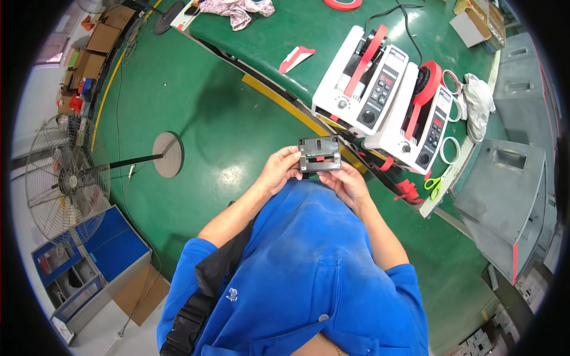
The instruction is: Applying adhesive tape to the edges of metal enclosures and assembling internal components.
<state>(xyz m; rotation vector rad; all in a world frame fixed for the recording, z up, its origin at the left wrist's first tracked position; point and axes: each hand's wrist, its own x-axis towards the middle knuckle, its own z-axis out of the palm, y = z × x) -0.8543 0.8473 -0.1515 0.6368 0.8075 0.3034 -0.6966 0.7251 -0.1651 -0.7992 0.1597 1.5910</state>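
Note:
In front of my belly I hold a black rectangular plastic housing with an oblong opening, through which a bit of red shows. My left hand pinches its left end between thumb and fingers. At the lower right edge, the fingers of my right hand grip it from beneath. Just beyond it, at the table's edge, stand two white tape dispensers. The left dispenser and the right dispenser each carry red tape, and a short red strip sticks out of the right one.
On the green table lie yellow-green scissors, red tape scraps, a white glove and several tape rings. Grey metal housings stand at right. A floor fan is at left, its cable along the floor.

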